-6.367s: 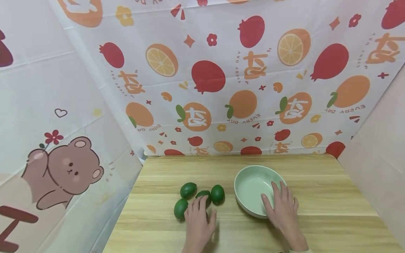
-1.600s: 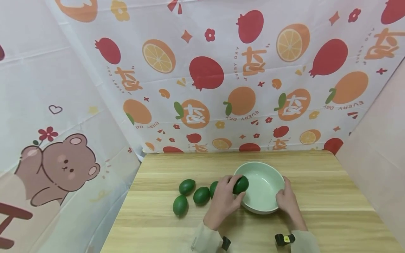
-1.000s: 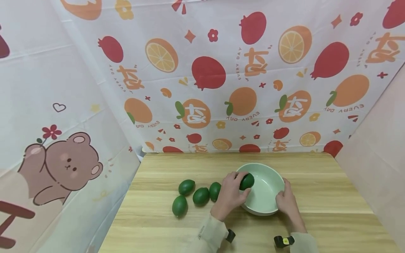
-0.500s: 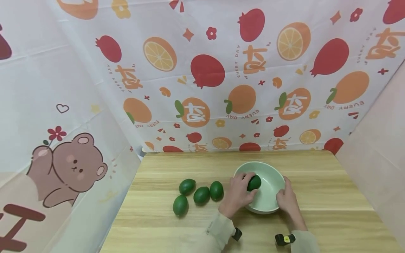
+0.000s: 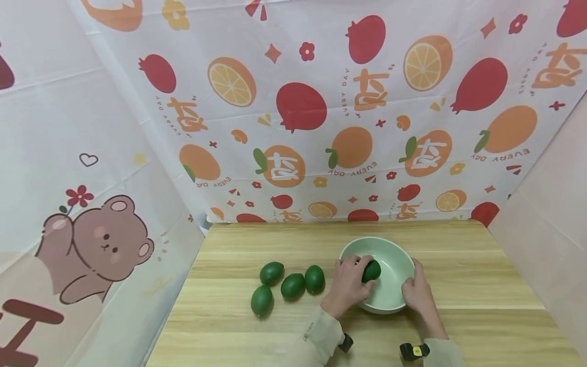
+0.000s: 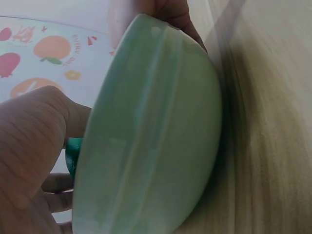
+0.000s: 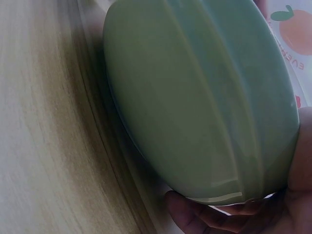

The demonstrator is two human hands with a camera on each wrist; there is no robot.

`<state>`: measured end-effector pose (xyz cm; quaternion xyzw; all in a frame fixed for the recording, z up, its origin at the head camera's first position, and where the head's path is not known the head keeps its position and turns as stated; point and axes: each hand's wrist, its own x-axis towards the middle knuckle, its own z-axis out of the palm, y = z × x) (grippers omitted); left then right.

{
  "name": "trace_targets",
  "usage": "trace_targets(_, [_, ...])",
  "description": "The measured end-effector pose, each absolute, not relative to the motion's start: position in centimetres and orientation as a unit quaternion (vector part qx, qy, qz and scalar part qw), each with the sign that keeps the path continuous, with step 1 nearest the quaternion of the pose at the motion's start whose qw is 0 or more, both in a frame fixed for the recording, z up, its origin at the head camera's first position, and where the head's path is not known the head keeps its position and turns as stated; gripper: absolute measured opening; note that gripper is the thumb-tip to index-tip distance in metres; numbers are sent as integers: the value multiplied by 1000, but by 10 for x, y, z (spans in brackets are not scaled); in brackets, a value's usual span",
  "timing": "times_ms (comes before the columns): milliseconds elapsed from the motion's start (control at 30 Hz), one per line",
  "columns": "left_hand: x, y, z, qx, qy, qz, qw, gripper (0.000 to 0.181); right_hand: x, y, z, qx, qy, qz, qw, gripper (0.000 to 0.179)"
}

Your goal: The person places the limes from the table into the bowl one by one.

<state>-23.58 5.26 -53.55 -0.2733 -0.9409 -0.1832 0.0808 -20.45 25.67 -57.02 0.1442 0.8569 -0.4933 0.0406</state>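
Note:
My left hand (image 5: pixel 347 286) holds a dark green lime (image 5: pixel 372 270) between fingers and thumb, inside the left part of a pale green bowl (image 5: pixel 391 295). In the left wrist view the bowl's outer wall hides most of that lime (image 6: pixel 72 157). My right hand (image 5: pixel 418 291) grips the bowl's right side, thumb at the rim; in the right wrist view its fingers (image 7: pixel 195 214) curl under the bowl wall. Left of the bowl, several more limes lie on the wooden table, the nearest lime (image 5: pixel 314 279) close to my left wrist.
The wooden table (image 5: pixel 477 285) ends at a white backdrop (image 5: pixel 247 153) printed with fruit. A side sheet (image 5: pixel 174 255) with a bear print hangs at the left, and a plain pale sheet (image 5: pixel 550 244) at the right. Dark wrist bands (image 5: pixel 414 351) show below the hands.
My left hand has carried the lime right, from the bowl's left rim into the bowl. The right hand, spread over the bowl's right rim in the oldest frame, has since gripped that side.

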Motion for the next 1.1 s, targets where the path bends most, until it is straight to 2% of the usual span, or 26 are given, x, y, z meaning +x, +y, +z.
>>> trace_targets(400, [-239,57,-549,-280,-945,-144,83,48,-207,257,-575,142,853,-501,38,67])
trace_targets(1100, [-238,62,-544,-268,-959,-90,12,51,-207,258,-577,144,857,-494,36,69])
